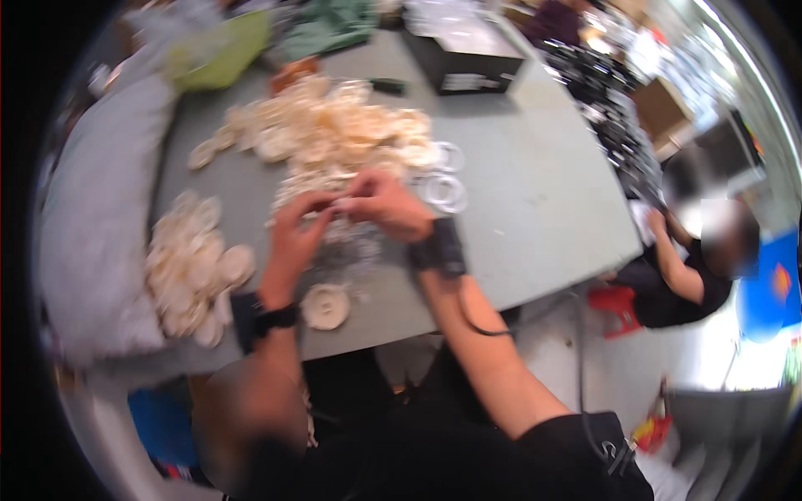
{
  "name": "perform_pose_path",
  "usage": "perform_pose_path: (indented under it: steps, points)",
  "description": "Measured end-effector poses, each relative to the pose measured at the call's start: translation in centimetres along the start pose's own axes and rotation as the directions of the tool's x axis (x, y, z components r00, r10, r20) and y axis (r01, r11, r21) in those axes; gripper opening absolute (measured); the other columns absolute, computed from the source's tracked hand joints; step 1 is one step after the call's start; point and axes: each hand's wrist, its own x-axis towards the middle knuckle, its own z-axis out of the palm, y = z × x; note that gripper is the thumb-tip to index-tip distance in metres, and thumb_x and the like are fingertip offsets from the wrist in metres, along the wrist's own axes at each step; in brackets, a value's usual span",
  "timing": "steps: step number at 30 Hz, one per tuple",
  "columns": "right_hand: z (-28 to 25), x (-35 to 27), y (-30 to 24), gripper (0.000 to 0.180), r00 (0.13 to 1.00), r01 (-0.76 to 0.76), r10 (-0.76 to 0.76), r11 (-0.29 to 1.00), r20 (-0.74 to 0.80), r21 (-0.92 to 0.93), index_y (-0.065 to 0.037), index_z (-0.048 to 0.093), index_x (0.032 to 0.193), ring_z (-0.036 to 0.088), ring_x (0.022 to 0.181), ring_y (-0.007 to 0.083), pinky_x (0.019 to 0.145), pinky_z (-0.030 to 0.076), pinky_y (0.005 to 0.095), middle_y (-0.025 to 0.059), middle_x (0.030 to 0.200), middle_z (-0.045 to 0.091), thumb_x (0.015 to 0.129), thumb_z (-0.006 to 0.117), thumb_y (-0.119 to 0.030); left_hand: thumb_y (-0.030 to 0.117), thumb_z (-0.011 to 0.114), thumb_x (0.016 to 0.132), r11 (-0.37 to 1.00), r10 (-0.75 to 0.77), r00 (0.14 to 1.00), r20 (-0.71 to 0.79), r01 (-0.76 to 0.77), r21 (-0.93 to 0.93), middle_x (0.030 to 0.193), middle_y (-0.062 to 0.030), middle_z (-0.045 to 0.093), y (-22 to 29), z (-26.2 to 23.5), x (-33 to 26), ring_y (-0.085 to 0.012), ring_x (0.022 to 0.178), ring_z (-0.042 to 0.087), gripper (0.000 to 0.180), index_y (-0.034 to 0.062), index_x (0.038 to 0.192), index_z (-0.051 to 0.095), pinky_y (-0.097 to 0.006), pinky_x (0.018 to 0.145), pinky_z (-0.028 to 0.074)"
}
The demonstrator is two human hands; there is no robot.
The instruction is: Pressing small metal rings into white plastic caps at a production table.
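My left hand [294, 238] and my right hand [388, 204] meet over the grey table [535, 209], fingertips pinched together. Whatever sits between them is too small and blurred to name. Just beyond my fingers lies a big heap of cream-coloured round parts [334, 125]. Beneath my hands is a scatter of small clear pieces [355, 250]. One cream disc with a raised rim [325, 306] rests near the table's front edge, beside my left wrist. To the left, a second pile of pale discs [190, 267] is spread out. White rings [443, 190] lie right of my right hand.
A long white stuffed sack [104, 225] borders the table's left side. At the back stand a black box [464, 63], a green cloth [330, 25] and a yellow-green bag [221, 54]. Another person [685, 267] sits at right by a red stool [614, 309] and shiny black parts [606, 108].
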Motion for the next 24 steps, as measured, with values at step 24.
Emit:
perform_pose_path:
  steps: [24]
  points:
    - [0.7,-0.3,-0.5,0.016,0.995,-0.060,0.042,0.978,0.091,0.202,-0.003,0.056,0.097,0.061,0.066,0.0116,0.060,0.052,0.0233,0.0056,0.080,0.062,0.085,0.059,-0.014,0.007,0.063,0.082,0.945,-0.114,0.987,-0.113,0.073,-0.319,0.084,-0.0018,0.061,-2.1,0.6,-0.3,-0.0077,0.077,0.056,0.014,0.0010,0.094,0.059,-0.021,0.068,0.045]
